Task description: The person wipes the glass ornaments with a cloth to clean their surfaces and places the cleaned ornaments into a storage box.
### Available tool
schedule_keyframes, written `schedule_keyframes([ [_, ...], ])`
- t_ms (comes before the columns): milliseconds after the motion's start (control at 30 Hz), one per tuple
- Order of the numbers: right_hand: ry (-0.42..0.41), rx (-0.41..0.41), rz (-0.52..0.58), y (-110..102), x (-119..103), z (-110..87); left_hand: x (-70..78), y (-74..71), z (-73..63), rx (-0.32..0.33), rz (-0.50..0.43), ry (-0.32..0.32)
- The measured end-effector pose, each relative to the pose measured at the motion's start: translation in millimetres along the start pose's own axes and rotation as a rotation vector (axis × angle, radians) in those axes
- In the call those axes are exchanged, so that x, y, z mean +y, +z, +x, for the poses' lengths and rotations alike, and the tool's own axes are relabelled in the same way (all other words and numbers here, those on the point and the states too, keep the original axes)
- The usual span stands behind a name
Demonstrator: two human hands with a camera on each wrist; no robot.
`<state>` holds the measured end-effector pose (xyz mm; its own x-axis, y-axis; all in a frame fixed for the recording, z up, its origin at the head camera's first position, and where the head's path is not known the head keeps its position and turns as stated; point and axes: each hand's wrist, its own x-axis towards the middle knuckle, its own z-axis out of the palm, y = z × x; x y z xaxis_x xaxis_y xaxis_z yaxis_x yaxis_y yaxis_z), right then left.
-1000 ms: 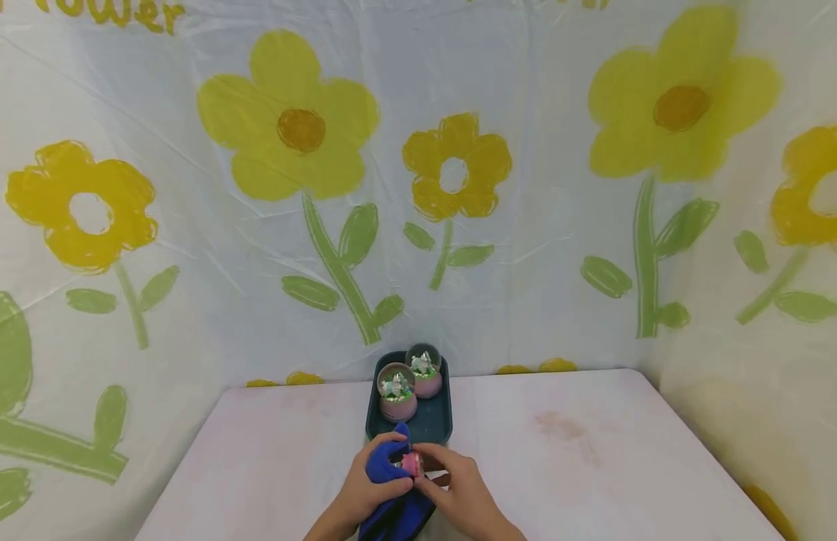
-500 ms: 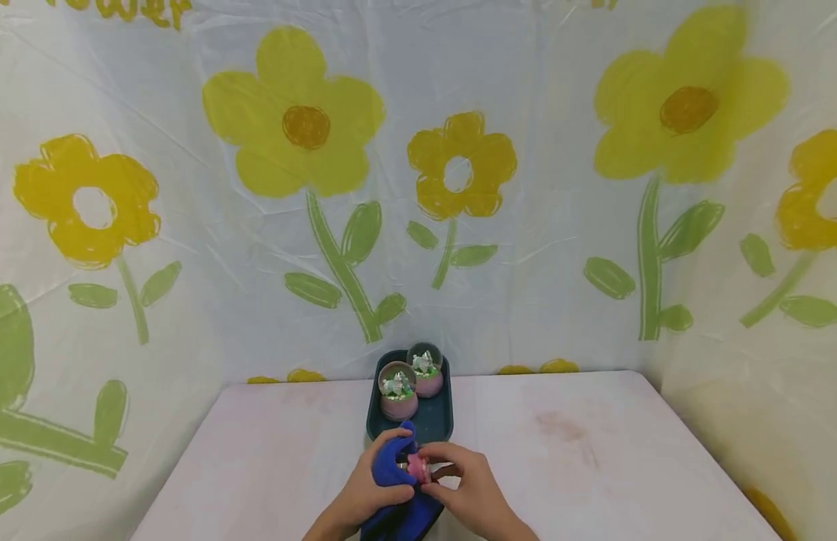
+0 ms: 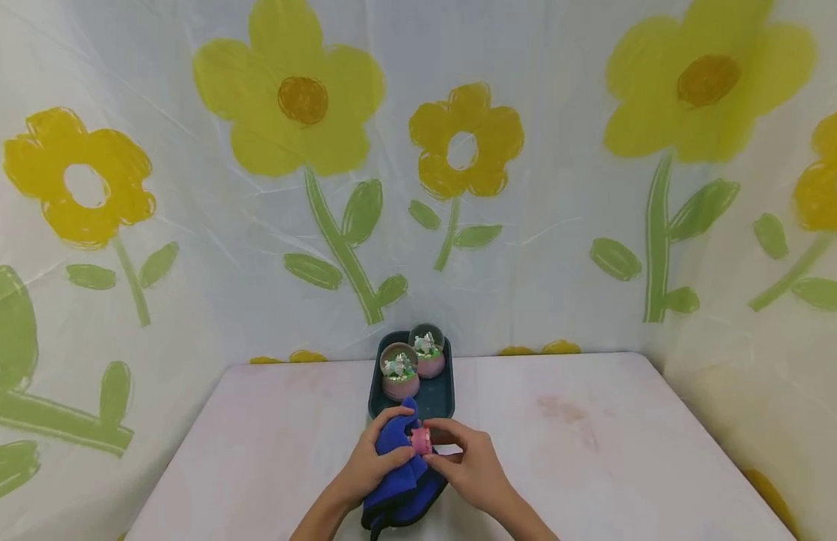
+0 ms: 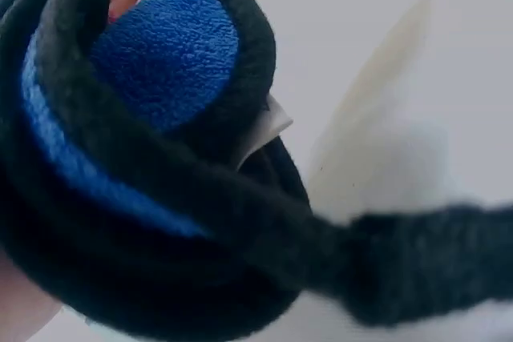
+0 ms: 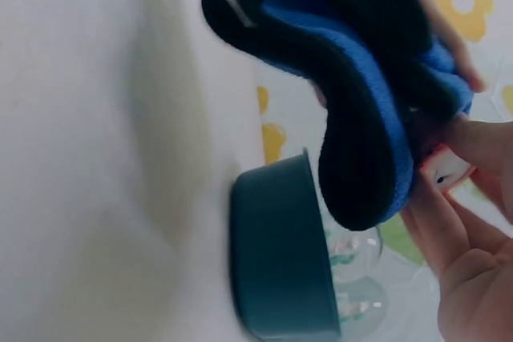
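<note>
A blue cloth with black edging (image 3: 394,485) and a black loop hangs in my left hand (image 3: 366,460), whose fingers and thumb grip it around a small pink object (image 3: 421,441). Thumb and fingers of my right hand (image 3: 478,460) pinch the pink object's right end, which sticks out of the cloth. In the right wrist view that end of the pink object (image 5: 446,167) looks pale with a small dark hole. Its other end is hidden in the cloth. In the left wrist view the cloth (image 4: 172,54) fills much of the picture.
Just beyond the hands stands a dark teal tray (image 3: 437,398). Two snow globes with pink bases sit in it, a nearer one (image 3: 400,373) and a farther one (image 3: 428,353). A pale table (image 3: 560,443) meets a flower-printed curtain (image 3: 547,300) behind.
The head view has tilted down, so the scene sits higher. The cloth has shifted in my left hand, and its black-edged lower end with the loop now shows. Both hands keep their hold.
</note>
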<state>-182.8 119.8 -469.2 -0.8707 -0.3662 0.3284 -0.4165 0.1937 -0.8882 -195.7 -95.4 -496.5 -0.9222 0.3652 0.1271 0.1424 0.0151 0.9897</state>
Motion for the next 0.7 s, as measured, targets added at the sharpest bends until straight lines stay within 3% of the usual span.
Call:
schedule_keyframes([
  [200,0.051,-0.016,-0.046,-3.4,-5.9,2.9,0.1,2.5,1.6,0.022,0.044,0.034],
  [300,0.034,-0.025,-0.045,-0.5,-8.3,0.8,-0.7,4.1,-2.5,0.039,0.052,0.034],
  [400,-0.082,0.004,-0.081,4.4,-7.1,-2.3,-1.6,7.1,-3.8,0.062,0.03,0.024],
  [567,-0.406,0.098,-0.279,10.8,-3.3,-4.9,-2.9,9.4,0.1,0.084,-0.036,0.038],
  [633,-0.438,0.106,-0.291,9.3,-3.4,-5.4,-2.5,10.9,0.9,0.076,-0.053,0.049],
  [700,-0.384,0.078,-0.256,5.6,-4.3,-5.1,-2.0,12.7,1.6,0.068,-0.058,0.065],
])
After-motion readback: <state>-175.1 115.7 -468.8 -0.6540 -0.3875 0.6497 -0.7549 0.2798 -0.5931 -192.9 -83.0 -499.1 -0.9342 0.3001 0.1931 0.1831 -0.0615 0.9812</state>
